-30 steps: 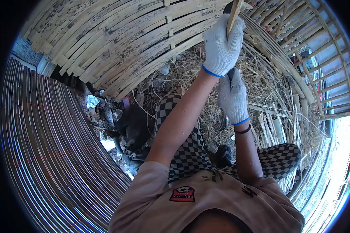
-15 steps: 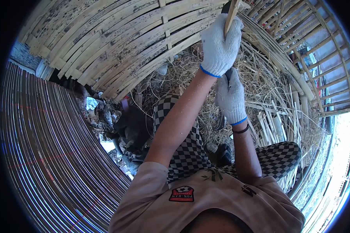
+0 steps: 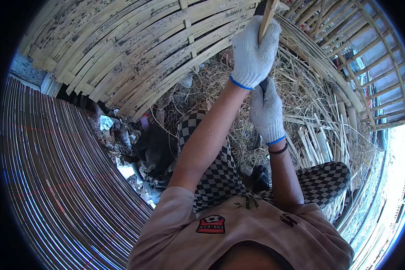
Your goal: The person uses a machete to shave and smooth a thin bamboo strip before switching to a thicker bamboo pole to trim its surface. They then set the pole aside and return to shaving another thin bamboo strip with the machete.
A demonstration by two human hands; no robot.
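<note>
My left hand (image 3: 254, 54), in a white knit glove with a blue cuff, is closed around a split bamboo piece (image 3: 267, 20) that sticks up past the thumb. Just below it, my right hand (image 3: 267, 112), gloved the same way, is wrapped round the dark handle of a knife (image 3: 264, 84). The rest of that knife is mostly hidden behind the left glove; a dark part shows above the left fingers. Under the right hand, a curved dark grey thing (image 3: 255, 141) lies over the shavings.
A woven bamboo panel (image 3: 135, 49) rises at the upper left. Bamboo shavings (image 3: 297, 90) and cut strips (image 3: 317, 146) cover the ground. At the left lies a dark slatted mat (image 3: 63, 166); a bamboo lattice (image 3: 382, 58) stands at the upper right. My checkered legs (image 3: 216, 175) are folded below.
Both hands keep their grip and stay almost in place. The view has shifted very slightly; the bamboo piece and the knife look nearly the same.
</note>
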